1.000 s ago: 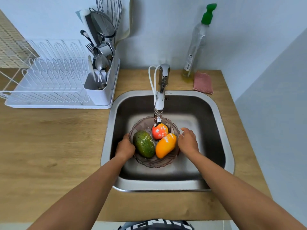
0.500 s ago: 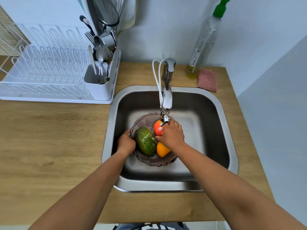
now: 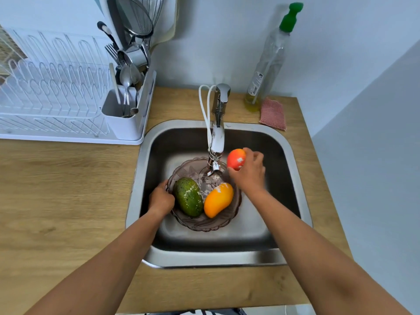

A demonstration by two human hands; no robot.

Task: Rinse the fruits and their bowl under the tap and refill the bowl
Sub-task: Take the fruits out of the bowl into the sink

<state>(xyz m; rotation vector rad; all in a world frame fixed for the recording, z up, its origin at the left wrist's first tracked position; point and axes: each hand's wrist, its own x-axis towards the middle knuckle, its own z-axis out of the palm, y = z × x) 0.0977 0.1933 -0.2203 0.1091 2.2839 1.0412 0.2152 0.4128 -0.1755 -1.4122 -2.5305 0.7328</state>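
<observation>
Lifts round red-orange fruit (image 3: 236, 159) newly clear of the smoky glass bowl (image 3: 204, 226) in the steel sink (image 3: 204, 258), gripped in right hand (image 3: 250, 176) beside the chrome tap (image 3: 217, 137), steadies the rim with left hand (image 3: 161, 198) curled round it, likely beginning fruit-by-fruit rinsing.

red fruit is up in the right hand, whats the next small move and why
Probably shift the red fruit left under the tap spout to rinse it: the right hand holds it just right of the spout, while the left hand grips the bowl by its rim.
</observation>
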